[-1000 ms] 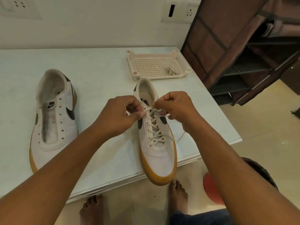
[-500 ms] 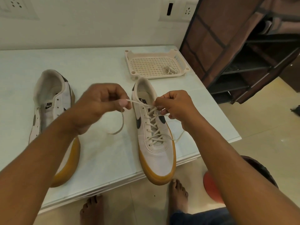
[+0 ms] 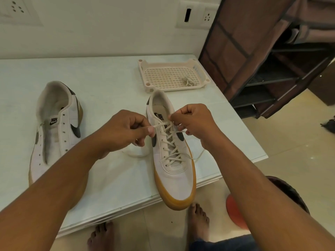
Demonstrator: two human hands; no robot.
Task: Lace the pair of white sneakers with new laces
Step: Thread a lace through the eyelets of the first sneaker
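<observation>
- The left hand [image 3: 125, 129] pinches one end of the lace [image 3: 171, 142] between thumb and forefinger.
- The right hand [image 3: 194, 122] pinches the lace just across the top eyelets.
- The laced sneaker [image 3: 174, 171] lies between both hands on the tabletop [image 3: 108, 78], its toe past the near edge.
- The unlaced sneaker [image 3: 54, 127] lies left of the left hand.
- Beyond the right hand, a tray [image 3: 143, 67] holds a spare lace [image 3: 188, 81].

A single wide-angle view is taken from head height, aimed forward and down, close over the left hand [image 3: 125, 131], right hand [image 3: 194, 122] and counter [image 3: 108, 84].
</observation>
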